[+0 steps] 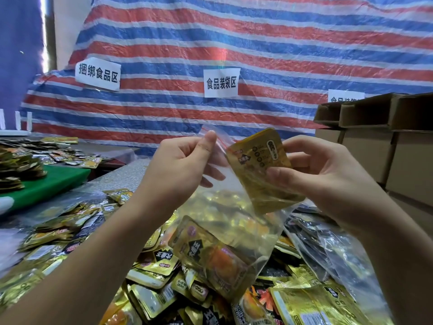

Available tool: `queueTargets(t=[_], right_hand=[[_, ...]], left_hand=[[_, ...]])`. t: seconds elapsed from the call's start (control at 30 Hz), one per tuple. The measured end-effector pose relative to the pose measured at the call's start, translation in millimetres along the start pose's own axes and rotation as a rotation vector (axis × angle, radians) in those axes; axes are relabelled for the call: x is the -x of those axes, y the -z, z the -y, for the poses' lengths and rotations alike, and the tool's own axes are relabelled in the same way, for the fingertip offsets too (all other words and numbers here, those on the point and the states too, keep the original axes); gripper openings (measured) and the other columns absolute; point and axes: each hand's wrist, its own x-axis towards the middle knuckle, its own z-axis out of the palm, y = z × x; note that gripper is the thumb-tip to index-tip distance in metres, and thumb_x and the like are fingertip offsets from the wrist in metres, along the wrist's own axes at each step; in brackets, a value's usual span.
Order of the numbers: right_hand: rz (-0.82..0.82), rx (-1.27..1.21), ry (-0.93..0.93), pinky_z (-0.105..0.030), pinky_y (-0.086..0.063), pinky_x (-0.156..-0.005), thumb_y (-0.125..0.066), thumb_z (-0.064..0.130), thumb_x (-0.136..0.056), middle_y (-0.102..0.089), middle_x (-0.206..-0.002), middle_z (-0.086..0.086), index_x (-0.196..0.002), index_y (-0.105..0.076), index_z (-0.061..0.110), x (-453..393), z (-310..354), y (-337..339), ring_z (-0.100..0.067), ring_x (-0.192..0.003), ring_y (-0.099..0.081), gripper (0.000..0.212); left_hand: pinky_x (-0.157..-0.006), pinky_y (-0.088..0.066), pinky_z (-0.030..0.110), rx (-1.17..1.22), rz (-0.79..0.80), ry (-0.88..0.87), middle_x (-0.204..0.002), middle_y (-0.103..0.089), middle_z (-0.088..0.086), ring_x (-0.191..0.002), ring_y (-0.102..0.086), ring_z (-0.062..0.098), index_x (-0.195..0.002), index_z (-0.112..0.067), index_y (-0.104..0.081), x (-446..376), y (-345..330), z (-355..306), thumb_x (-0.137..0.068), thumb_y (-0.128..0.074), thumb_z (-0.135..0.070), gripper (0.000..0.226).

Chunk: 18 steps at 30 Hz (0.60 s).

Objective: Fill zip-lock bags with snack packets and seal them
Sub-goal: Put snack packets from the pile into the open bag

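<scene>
I hold a clear zip-lock bag up over the table. My left hand pinches its red-striped top edge between thumb and fingers. My right hand grips a gold snack packet that is halfway into the bag's mouth. Another gold packet lies at the bottom of the bag. Below, a heap of loose gold and black snack packets covers the table.
Filled clear bags lie at the right. Cardboard boxes are stacked at the far right. A green board with more packets sits at the left. A striped tarp with paper labels hangs behind.
</scene>
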Motion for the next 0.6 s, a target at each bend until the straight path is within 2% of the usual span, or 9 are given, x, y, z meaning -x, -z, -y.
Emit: queueTargets(t=[0.13, 0.2, 0.33, 0.4, 0.47, 0.53, 0.6], right_hand=[[0.062, 0.124, -0.023, -0.038, -0.062, -0.075, -0.078, 0.028, -0.075, -0.078, -0.088, 0.003, -0.097, -0.073, 0.034, 0, -3, 0, -0.017, -0.078, -0.076, 0.023], [0.088, 0.208, -0.013, -0.035, -0.061, -0.074, -0.077, 0.027, -0.080, -0.077, -0.086, 0.008, -0.100, -0.072, 0.039, 1, -3, -1, -0.012, -0.078, -0.075, 0.023], [0.158, 0.207, -0.035, -0.028, -0.062, -0.071, -0.073, 0.040, -0.072, -0.077, -0.086, 0.010, -0.100, -0.075, 0.039, 2, 0, -3, -0.010, -0.077, -0.075, 0.028], [0.116, 0.243, -0.014, -0.033, -0.062, -0.073, -0.071, 0.046, -0.067, -0.076, -0.085, 0.007, -0.097, -0.076, 0.037, 2, 0, -5, -0.012, -0.078, -0.073, 0.032], [0.024, 0.273, 0.026, -0.037, -0.060, -0.073, -0.070, 0.052, -0.063, -0.076, -0.086, 0.006, -0.095, -0.073, 0.038, 1, 0, -7, -0.015, -0.079, -0.072, 0.035], [-0.045, 0.261, 0.078, -0.031, -0.060, -0.075, -0.069, 0.054, -0.063, -0.076, -0.085, 0.009, -0.092, -0.072, 0.039, 1, 0, -9, -0.013, -0.078, -0.072, 0.033], [-0.075, 0.260, 0.140, -0.022, -0.058, -0.069, -0.064, 0.058, -0.072, -0.075, -0.081, 0.014, -0.090, -0.072, 0.038, 1, 0, -10, -0.008, -0.074, -0.071, 0.027]], left_hand=[[-0.056, -0.054, 0.022, -0.046, 0.038, -0.021, -0.079, -0.076, 0.002, -0.072, -0.073, 0.018, -0.081, -0.012, -0.073, 1, -1, 0, -0.098, -0.047, -0.038, 0.041], [-0.060, -0.056, 0.024, -0.097, 0.038, -0.050, -0.080, -0.076, 0.002, -0.074, -0.072, 0.016, -0.086, -0.009, -0.075, 2, -1, 1, -0.097, -0.048, -0.041, 0.043], [-0.076, -0.058, 0.044, -0.120, 0.061, -0.075, -0.083, -0.074, 0.010, -0.081, -0.070, 0.031, -0.088, -0.008, -0.076, 3, -2, 1, -0.096, -0.048, -0.043, 0.046], [-0.071, -0.058, 0.038, -0.115, 0.067, -0.091, -0.082, -0.074, 0.009, -0.079, -0.069, 0.030, -0.086, -0.009, -0.076, 4, -3, -1, -0.097, -0.048, -0.042, 0.044], [-0.064, -0.058, 0.027, -0.086, 0.070, -0.095, -0.080, -0.075, 0.003, -0.075, -0.071, 0.019, -0.086, -0.009, -0.075, 5, -5, -4, -0.096, -0.048, -0.041, 0.043], [-0.069, -0.060, 0.030, -0.066, 0.041, -0.100, -0.080, -0.076, 0.001, -0.075, -0.073, 0.014, -0.087, -0.007, -0.075, 6, -5, -5, -0.095, -0.048, -0.042, 0.044], [-0.071, -0.061, 0.034, -0.052, 0.006, -0.111, -0.080, -0.076, 0.002, -0.076, -0.073, 0.015, -0.087, -0.008, -0.075, 6, -5, -6, -0.095, -0.048, -0.041, 0.042]])
